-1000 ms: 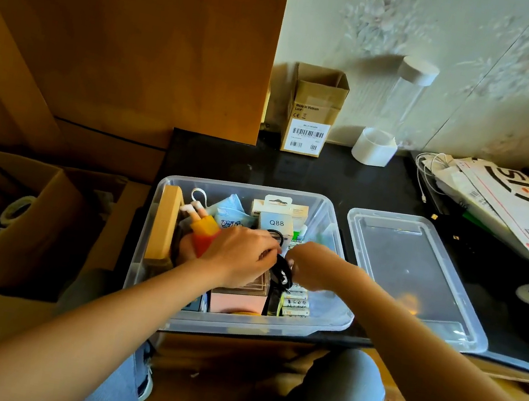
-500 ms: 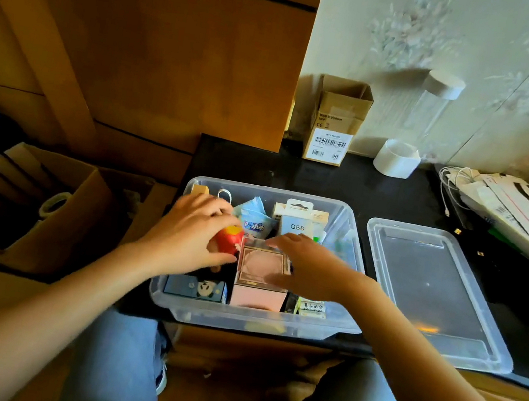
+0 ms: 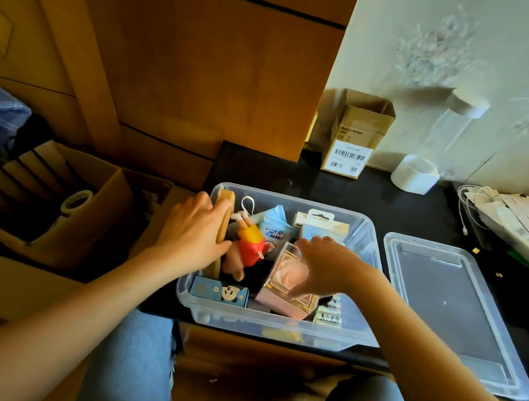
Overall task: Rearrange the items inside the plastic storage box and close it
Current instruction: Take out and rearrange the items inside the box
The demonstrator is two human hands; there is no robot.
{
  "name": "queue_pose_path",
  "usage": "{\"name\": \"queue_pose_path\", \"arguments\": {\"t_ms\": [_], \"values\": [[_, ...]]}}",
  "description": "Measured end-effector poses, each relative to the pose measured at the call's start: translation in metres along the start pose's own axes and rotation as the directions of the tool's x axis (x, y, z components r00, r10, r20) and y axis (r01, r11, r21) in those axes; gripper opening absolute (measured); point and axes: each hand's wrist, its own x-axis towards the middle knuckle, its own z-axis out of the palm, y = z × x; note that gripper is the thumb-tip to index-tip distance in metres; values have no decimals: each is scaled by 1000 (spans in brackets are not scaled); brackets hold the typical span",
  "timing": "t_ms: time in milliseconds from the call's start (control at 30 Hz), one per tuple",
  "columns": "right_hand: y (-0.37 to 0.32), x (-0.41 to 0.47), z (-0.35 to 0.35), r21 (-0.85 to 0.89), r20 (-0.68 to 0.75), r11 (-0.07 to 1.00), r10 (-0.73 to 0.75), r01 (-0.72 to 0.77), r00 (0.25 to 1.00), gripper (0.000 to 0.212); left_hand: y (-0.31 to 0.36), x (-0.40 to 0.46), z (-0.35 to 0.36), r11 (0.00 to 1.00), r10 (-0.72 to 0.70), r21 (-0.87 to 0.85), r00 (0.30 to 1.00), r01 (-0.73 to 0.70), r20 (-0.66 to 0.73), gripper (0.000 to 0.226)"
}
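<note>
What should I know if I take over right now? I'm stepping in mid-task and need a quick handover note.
Left hand: grips the wooden block standing at the left wall of the storage box.
Right hand: fingers spread on top of the pink box, mid-box.
Red and yellow toy lies between them; batteries sit front right.
Done: nothing final; items all inside.
Left: settle the items, then fit the lid, lying on the counter to the box's right.

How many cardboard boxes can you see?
2. One small open cardboard box stands against the wall behind the plastic storage box; one big cardboard box sits on the left. More may be hidden.
</note>
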Motion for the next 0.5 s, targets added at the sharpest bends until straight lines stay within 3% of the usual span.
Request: {"name": "queue_pose_path", "arguments": {"t_ms": [200,400,500], "values": [[-33,31,-13,229,-266,973,82,-20,961,47,5,4,9,999,-11,36,998,14,-69,45],[-65,66,0,206,-262,972,169,-116,950,27,1,8,14,1000,16,14,1000,-16,-3,62],[-65,69,-3,323,-265,937,222,-131,938,28,-1,8,13,999,10,-47,1000,-8,24,62]]}}
